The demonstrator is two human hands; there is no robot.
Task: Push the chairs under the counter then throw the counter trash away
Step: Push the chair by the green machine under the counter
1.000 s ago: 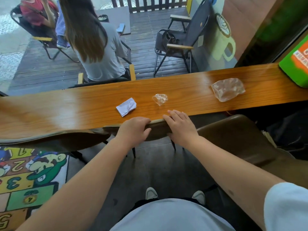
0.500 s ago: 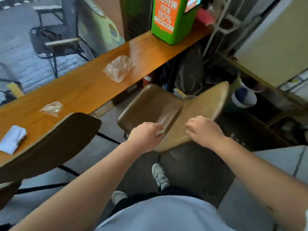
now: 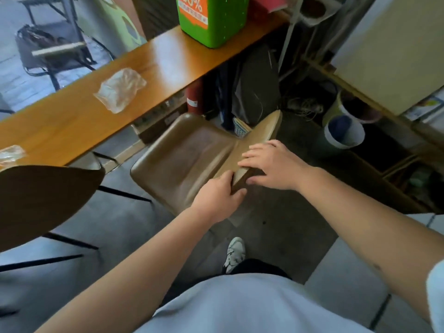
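right now both hands are on the chair (image 3: pixel 182 162). left hand (image 3: pixel 217 197) is curled round the near end of the backrest (image 3: pixel 258 140), fingers on the seat side, thumb hooked over the edge, a firm grip. right hand (image 3: pixel 271 165) lies flatter over the top of that same edge, fingers spread forward along the tan back, thumb tucked under the rim. both arms reach out bare from pale sleeves, elbows low.

the brown seat points toward the counter (image 3: pixel 72 121), its front edge just short of the overhang, the rest out on the grey floor (image 3: pixel 276 227). a second chair (image 3: pixel 40 200), dark, sits at left with its back near the counter edge.

on the wooden top, a crumpled clear bag (image 3: pixel 120 90) lies mid-counter, another bit of clear wrap (image 3: pixel 9 153) at the far left edge, and a green box (image 3: pixel 213 18) stands at the far end. under the counter, dark bags and a red cylinder (image 3: pixel 195 97). to the right, a bin (image 3: pixel 344 132) with a blue liner by a low shelf. one white shoe (image 3: pixel 234 254) shows below.
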